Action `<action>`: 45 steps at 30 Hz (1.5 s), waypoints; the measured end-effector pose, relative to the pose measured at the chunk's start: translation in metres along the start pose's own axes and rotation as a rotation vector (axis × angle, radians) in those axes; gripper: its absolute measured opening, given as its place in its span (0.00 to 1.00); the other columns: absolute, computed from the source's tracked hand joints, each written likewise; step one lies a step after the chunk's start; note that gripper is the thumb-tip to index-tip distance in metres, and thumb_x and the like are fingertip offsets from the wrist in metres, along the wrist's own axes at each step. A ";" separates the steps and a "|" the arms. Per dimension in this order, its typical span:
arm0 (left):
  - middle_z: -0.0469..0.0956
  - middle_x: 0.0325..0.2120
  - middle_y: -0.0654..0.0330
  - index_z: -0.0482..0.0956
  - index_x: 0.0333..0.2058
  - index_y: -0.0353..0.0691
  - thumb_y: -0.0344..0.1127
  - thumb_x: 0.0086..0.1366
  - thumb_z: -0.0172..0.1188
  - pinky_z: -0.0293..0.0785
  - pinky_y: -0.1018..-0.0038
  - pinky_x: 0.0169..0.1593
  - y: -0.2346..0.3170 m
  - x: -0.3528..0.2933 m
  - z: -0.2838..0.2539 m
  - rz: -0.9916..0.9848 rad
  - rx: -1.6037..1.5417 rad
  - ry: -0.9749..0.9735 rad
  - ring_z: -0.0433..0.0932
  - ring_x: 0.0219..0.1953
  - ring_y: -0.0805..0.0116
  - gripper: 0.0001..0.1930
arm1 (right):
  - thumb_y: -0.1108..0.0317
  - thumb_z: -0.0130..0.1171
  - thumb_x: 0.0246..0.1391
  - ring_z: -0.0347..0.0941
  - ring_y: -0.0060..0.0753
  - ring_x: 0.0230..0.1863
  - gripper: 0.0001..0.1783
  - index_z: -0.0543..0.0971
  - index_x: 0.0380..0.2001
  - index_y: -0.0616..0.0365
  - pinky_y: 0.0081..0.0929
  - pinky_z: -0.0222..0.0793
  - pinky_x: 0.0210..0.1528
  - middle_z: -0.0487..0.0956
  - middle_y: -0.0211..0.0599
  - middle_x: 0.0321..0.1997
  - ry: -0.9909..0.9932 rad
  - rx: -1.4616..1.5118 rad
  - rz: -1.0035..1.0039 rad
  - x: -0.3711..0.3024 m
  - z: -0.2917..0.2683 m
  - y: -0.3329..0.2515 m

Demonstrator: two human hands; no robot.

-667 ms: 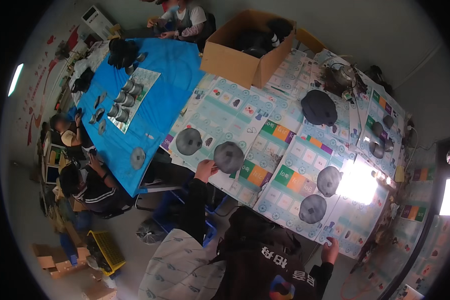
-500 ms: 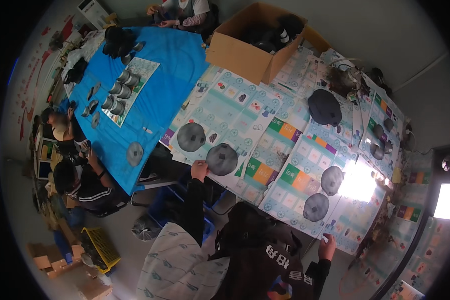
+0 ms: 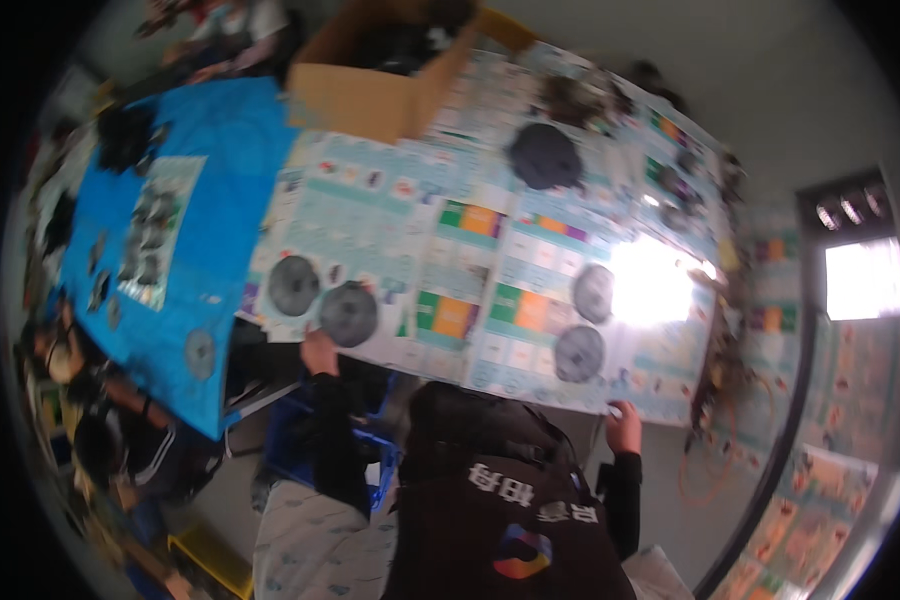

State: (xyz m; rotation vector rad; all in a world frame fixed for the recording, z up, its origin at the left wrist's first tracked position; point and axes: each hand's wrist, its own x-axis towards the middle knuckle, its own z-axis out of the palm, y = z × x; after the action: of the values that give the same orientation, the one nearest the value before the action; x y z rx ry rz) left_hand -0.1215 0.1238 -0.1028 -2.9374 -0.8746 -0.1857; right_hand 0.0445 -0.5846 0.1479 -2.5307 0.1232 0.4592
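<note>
Flat on the sheet-covered counter (image 3: 360, 220), close to its near edge: a round dark-grey panel (image 3: 348, 314), apparently cloth, just beside a matching grey disc (image 3: 294, 286). Left hand (image 3: 320, 352) at the panel's lower-left rim, fingers drawn nearly together; too blurred to tell whether pinching the edge or only touching it. Right hand (image 3: 623, 428) by the counter's front edge, near another grey disc (image 3: 579, 354), fingers partly curled; cannot tell whether holding anything small. Probably light, pliable and hard to break, but apt to crease; best taken lightly by the rim, thumb opposite fingers.
</note>
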 end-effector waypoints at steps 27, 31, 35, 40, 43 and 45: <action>0.81 0.43 0.53 0.81 0.47 0.39 0.34 0.61 0.64 0.73 0.56 0.55 0.531 -0.041 -0.121 0.310 -0.695 -0.261 0.77 0.50 0.49 0.15 | 0.76 0.60 0.54 0.76 0.56 0.52 0.13 0.80 0.44 0.60 0.43 0.72 0.56 0.79 0.48 0.47 0.000 0.119 0.031 0.041 -0.069 0.185; 0.77 0.45 0.55 0.82 0.47 0.41 0.34 0.60 0.63 0.72 0.56 0.55 0.596 -0.040 -0.143 0.430 -0.551 -0.299 0.74 0.51 0.51 0.15 | 0.75 0.59 0.55 0.75 0.55 0.54 0.13 0.80 0.44 0.59 0.43 0.71 0.58 0.79 0.48 0.48 0.009 0.105 0.065 0.034 -0.075 0.211; 0.75 0.45 0.59 0.82 0.49 0.43 0.33 0.62 0.60 0.69 0.58 0.56 0.633 -0.032 -0.154 0.658 -0.485 -0.287 0.72 0.52 0.55 0.16 | 0.75 0.59 0.55 0.74 0.54 0.55 0.12 0.80 0.44 0.59 0.43 0.71 0.59 0.79 0.48 0.48 0.014 0.108 0.116 0.027 -0.076 0.226; 0.75 0.42 0.61 0.83 0.46 0.44 0.32 0.64 0.58 0.68 0.61 0.54 0.667 -0.035 -0.154 0.829 -0.408 -0.237 0.72 0.50 0.58 0.13 | 0.75 0.59 0.54 0.74 0.54 0.56 0.12 0.81 0.43 0.59 0.44 0.70 0.60 0.79 0.47 0.49 0.028 0.150 0.099 0.026 -0.068 0.235; 0.75 0.42 0.60 0.84 0.43 0.45 0.32 0.64 0.58 0.68 0.62 0.53 0.680 -0.038 -0.155 0.937 -0.434 -0.231 0.72 0.50 0.59 0.11 | 0.75 0.59 0.54 0.74 0.54 0.56 0.13 0.81 0.43 0.58 0.44 0.70 0.60 0.79 0.47 0.48 0.045 0.153 0.084 0.031 -0.065 0.228; 0.75 0.41 0.60 0.84 0.40 0.45 0.32 0.63 0.58 0.67 0.62 0.52 0.686 -0.038 -0.156 1.033 -0.351 -0.205 0.72 0.49 0.59 0.09 | 0.75 0.59 0.54 0.74 0.54 0.54 0.12 0.81 0.43 0.59 0.43 0.71 0.58 0.79 0.46 0.48 0.075 0.153 0.054 0.033 -0.061 0.230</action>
State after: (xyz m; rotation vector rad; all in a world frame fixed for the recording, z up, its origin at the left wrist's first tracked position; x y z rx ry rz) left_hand 0.2081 -0.4859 0.0239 -3.3012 0.7999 0.0397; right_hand 0.0516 -0.8107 0.0667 -2.3991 0.2458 0.3611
